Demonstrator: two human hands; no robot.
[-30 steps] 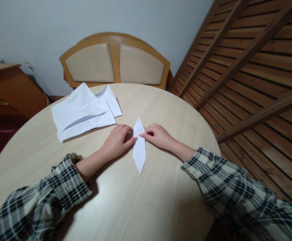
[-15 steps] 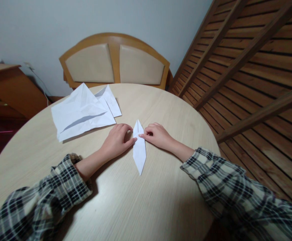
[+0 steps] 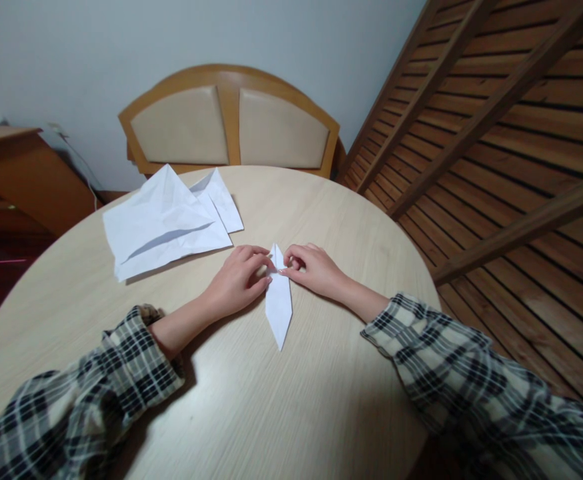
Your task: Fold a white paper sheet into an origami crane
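the left hand (image 3: 235,279) and right hand (image 3: 317,272) pinch the folded white paper (image 3: 279,308) between their fingers toward its far end on the counter (image 3: 341,393), apparently working a crosswise crease, which calls for aligned edges and even pressure.

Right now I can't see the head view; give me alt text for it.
A left hand and right hand touch a narrow folded paper, pointed at both ends, on a round table. Creased white sheets lie beyond the left hand; a chair stands behind.
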